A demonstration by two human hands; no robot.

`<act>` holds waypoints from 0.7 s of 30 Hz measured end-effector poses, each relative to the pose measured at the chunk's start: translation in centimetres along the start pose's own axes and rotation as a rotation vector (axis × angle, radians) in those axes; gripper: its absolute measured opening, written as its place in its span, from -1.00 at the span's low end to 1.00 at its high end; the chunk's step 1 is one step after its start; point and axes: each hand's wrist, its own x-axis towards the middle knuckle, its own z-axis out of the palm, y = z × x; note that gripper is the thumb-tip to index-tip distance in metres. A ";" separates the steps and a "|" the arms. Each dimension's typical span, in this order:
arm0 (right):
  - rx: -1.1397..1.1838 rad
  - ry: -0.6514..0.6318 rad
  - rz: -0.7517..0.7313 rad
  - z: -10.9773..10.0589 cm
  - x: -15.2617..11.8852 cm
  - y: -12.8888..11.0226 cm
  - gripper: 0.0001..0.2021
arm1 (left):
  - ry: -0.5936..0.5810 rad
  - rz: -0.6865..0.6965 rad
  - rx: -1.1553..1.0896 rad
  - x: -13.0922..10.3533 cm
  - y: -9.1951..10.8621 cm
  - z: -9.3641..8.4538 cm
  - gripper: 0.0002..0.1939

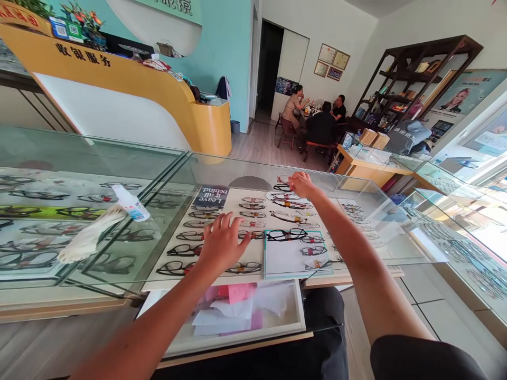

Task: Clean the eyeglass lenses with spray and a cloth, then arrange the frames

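Note:
My left hand (pixel 222 238) hovers with fingers spread over rows of eyeglasses at the left of the display case (pixel 237 171). It seems to hold nothing. Farther off, my right hand (pixel 303 186) has its fingers curled together at the end of a pair of eyeglasses (pixel 282 187) in the back row; the fingertips are partly hidden. Dark-framed eyeglasses (pixel 287 235) lie across the edge of a white board with a teal border (pixel 277 258). Black-framed eyeglasses (pixel 174 268) sit at the near left, and a dark printed card (pixel 211 197) lies at the back left.
An open drawer (pixel 295 311) with papers and plastic bags juts toward me. On the left case's glass lie a white glove (pixel 93 232) and a white bottle (pixel 130 203). A yellow counter (pixel 214 124) stands behind. Several people (pixel 322 124) sit at a far table.

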 end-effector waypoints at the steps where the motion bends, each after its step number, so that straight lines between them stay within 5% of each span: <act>1: 0.002 -0.008 0.003 0.6 0.3 0.2 -0.71 | 0.000 -0.001 0.000 0.0 0.0 0.0 -0.51; 8: 0.042 -0.017 0.040 2.7 1.7 1.6 -0.66 | 0.009 -0.008 -0.015 -0.1 0.0 -0.1 -0.54; 21: 0.031 0.013 0.125 3.2 2.6 1.0 -0.61 | 0.024 0.002 -0.045 -0.1 -0.2 0.3 -0.51</act>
